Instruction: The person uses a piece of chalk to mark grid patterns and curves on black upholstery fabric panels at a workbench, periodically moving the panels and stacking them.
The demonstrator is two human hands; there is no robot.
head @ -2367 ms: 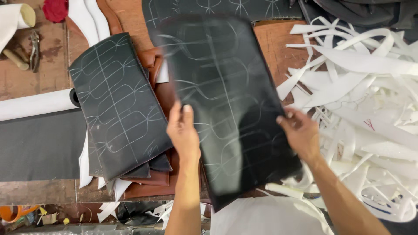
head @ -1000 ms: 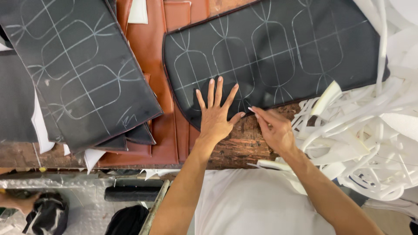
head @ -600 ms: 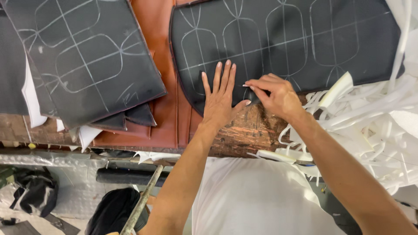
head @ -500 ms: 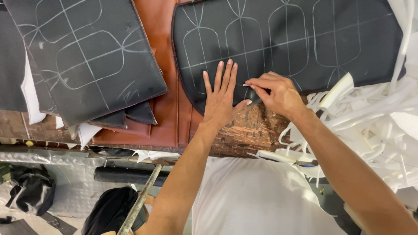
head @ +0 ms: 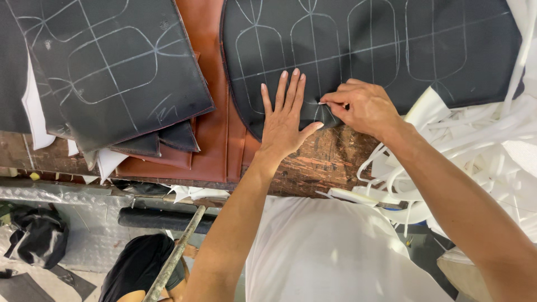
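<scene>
A black leather sheet (head: pixel 380 50) with chalk-drawn rounded outlines lies across the wooden workbench (head: pixel 330 162). My left hand (head: pixel 284 114) rests flat on its near edge, fingers spread. Beside it, my right hand (head: pixel 361 107) pinches the sheet's near edge between thumb and fingertips, lifting a small fold. A small pale object shows at the fingertips; what it is I cannot tell.
A stack of black chalk-marked sheets (head: pixel 112 67) lies at the left, over brown leather pieces (head: pixel 215 140). A heap of white cut strips (head: pixel 481 151) fills the right side. Below the bench edge are a metal rod (head: pixel 173 257), a dark bag (head: pixel 36 235) and another person's head (head: pixel 140 268).
The black sheet was held up in both hands, then laid flat on the bench. My left hand spread flat on it and my right hand closed on its near edge.
</scene>
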